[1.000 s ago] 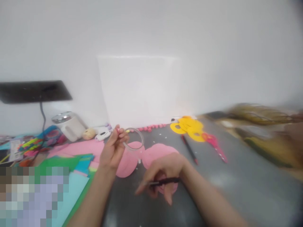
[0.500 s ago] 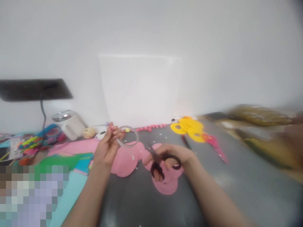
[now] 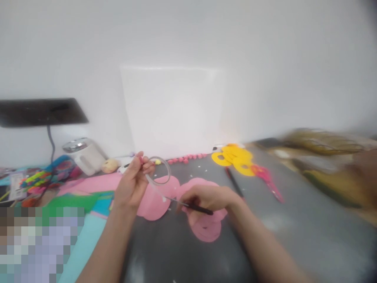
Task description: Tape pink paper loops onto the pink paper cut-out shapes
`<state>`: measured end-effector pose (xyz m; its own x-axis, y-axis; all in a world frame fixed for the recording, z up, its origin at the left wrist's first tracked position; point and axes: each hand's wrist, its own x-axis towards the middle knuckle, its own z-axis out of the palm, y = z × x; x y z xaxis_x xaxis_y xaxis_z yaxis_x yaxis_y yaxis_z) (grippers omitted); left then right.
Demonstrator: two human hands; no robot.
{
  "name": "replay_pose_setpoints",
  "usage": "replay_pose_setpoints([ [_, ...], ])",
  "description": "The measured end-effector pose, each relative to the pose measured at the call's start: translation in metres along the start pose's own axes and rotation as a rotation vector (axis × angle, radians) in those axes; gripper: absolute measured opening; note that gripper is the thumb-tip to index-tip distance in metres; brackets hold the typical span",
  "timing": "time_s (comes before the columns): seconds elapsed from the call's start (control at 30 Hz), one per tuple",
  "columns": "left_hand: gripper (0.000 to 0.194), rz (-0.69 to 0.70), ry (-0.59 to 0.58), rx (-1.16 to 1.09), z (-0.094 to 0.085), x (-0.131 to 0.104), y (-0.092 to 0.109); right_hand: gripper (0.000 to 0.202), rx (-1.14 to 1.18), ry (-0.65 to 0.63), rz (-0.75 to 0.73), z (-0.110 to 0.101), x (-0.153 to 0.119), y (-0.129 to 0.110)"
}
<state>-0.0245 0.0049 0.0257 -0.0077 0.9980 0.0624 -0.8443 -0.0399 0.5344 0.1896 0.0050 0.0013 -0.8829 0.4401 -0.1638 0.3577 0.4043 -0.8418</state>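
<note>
My left hand (image 3: pixel 132 179) is raised over the desk, its fingertips pinched on a thin whitish strip (image 3: pixel 169 171). The strip curls into a loop to the right of the fingers, and one end hangs down. A small pink bit shows between those fingertips, too blurred to name. Black-handled scissors (image 3: pixel 200 209) are gripped in my right hand (image 3: pixel 207 196), seen edge-on with the blades pointing left. Their tips are near the strip's lower end; whether they touch it I cannot tell. Pink paper shapes (image 3: pixel 154 204) with rounded edges lie beneath both hands.
Yellow paper rings (image 3: pixel 235 157), pink scissors (image 3: pixel 268 182) and a dark pen-like stick (image 3: pixel 234 182) lie right. Small pink pieces (image 3: pixel 188 158) line the wall. Coloured sheets (image 3: pixel 69 204), a white device (image 3: pixel 86 157) and bright craft bits (image 3: pixel 35 181) crowd the left.
My right hand has turned the scissors from showing both finger loops to edge-on, with the blades now toward the strip. A strip end now hangs lower; my left hand has barely moved.
</note>
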Motion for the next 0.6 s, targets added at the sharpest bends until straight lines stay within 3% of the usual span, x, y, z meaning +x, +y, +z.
replay_pose_setpoints([
  [0.2, 0.019, -0.024, -0.017, 0.041, 0.002, -0.001, -0.003, 0.037, 0.021, 0.012, 0.017, 0.000, 0.003, 0.003],
  [0.43, 0.017, 0.026, -0.029, -0.032, 0.000, 0.000, 0.012, 0.035, 0.048, -0.036, 0.003, -0.002, 0.001, 0.007],
  [0.6, 0.009, -0.046, -0.055, 0.044, 0.001, -0.002, 0.005, 0.034, 0.006, -0.051, -0.042, -0.003, 0.003, 0.008],
])
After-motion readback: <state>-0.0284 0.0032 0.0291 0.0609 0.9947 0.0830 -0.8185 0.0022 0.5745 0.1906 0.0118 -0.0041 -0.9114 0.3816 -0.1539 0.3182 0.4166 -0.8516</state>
